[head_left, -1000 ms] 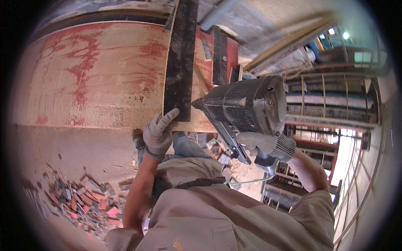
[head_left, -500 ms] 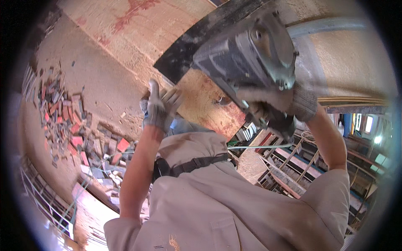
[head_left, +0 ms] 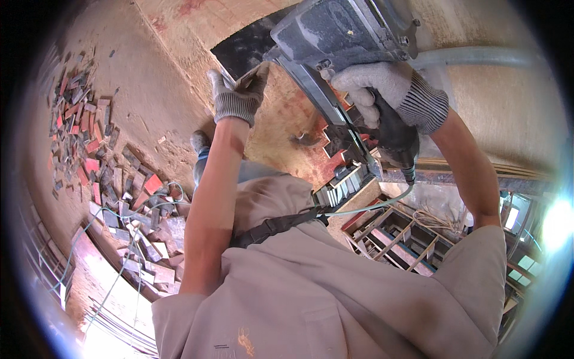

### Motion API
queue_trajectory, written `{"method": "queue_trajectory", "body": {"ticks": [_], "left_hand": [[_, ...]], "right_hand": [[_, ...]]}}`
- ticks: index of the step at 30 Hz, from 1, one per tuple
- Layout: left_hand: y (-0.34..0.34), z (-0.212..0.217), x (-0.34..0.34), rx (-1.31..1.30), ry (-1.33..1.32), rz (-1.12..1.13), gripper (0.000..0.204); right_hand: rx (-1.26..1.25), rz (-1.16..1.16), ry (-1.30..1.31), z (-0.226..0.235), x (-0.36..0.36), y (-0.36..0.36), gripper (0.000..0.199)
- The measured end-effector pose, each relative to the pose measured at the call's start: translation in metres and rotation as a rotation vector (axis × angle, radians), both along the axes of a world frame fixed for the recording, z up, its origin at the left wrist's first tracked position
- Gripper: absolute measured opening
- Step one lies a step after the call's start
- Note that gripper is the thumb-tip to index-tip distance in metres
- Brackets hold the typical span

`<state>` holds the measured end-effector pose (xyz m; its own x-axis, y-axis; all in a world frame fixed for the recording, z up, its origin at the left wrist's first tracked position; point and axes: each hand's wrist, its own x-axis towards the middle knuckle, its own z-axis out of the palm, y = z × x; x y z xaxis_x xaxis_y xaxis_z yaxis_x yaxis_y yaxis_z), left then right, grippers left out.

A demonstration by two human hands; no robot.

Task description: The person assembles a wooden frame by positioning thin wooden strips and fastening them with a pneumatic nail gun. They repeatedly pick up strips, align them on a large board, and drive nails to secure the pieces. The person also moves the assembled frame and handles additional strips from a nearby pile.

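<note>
My right hand [head_left: 388, 90], in a grey knit glove, is wrapped round the handle of a large dusty black nail gun [head_left: 341, 36]. The gun's long magazine slants down toward my waist, and a thin green air hose [head_left: 382, 204] runs from the handle's end. Farther left, my gloved left hand [head_left: 236, 99] is closed on the near end of a black-faced board [head_left: 248, 48], thumb on one side and fingers on the other. The gun's nose is close to that board; whether they touch I cannot tell.
Loose red, grey and brown wood offcuts [head_left: 89, 140] lie heaped on the floor at left, crossed by a thin hose. Near my waist are strips of nails [head_left: 344, 188]. A wooden frame [head_left: 397, 239] stands at right, below a grey pipe [head_left: 472, 57].
My left hand has moved up and right from beside the board and closed on its end. The nail gun has swung upward in my right hand, and my view has shifted.
</note>
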<state>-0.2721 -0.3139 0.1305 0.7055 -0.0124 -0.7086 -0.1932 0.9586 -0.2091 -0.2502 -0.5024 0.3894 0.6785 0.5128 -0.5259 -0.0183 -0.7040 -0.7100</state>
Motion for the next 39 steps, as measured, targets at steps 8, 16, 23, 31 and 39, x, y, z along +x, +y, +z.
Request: {"method": "queue_trajectory", "body": {"ticks": [8,16,23,31,39], "left_hand": [[0.002,-0.011,0.017,0.032,-0.001,0.058,0.044],[0.000,-0.025,0.020,-0.021,0.110,0.063,0.064],[-0.004,-0.023,0.018,0.043,0.094,0.094,0.047],[-0.007,-0.018,0.016,0.004,0.001,0.163,0.054],[-0.007,-0.001,0.015,-0.068,0.022,0.222,0.053]], "right_hand": [[-0.025,0.038,0.048,-0.004,0.010,-0.010,0.032],[-0.237,0.417,-0.061,-0.002,0.023,-0.015,0.024],[-0.168,0.201,0.100,-0.003,0.018,-0.004,0.027],[-0.142,0.051,0.169,0.000,0.014,0.004,0.024],[-0.172,0.003,0.126,0.011,0.007,0.005,0.018]]}}
